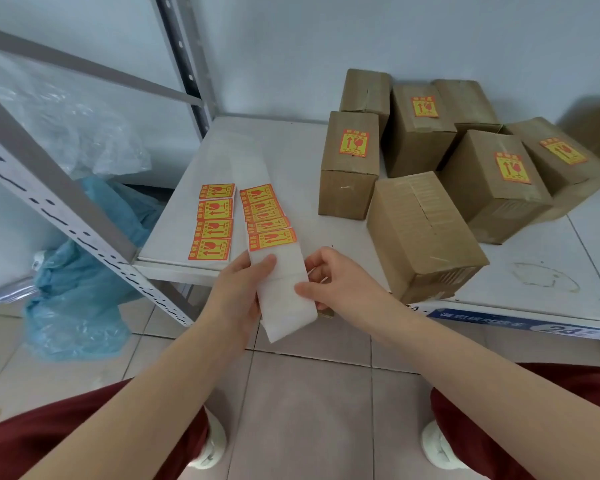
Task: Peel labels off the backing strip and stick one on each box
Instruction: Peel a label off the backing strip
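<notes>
Left grip (239, 292): your thumb lies on top of the backing strip (284, 306) with the fingers under it, clamped on its left side.
Right grip (329, 278): your thumb and curled fingers pinch the strip's right edge, opposite your left grip.
Backing strip: it is bare white where you hold it, just off the front of the shelf (534, 251). The far part lies up the shelf toward the wall.
Labels (264, 216): five red-and-yellow ones sit bunched on the strip, just beyond your thumbs.
Second strip (213, 221): it carries four labels and lies flat on the shelf, just to the left.
Nearest box (423, 233): it is beside your right grip, with no label on the faces you see.
Labelled boxes (350, 164): four behind it each show a label.
Blue bag (84, 282): it is on the floor, left of the shelf.
</notes>
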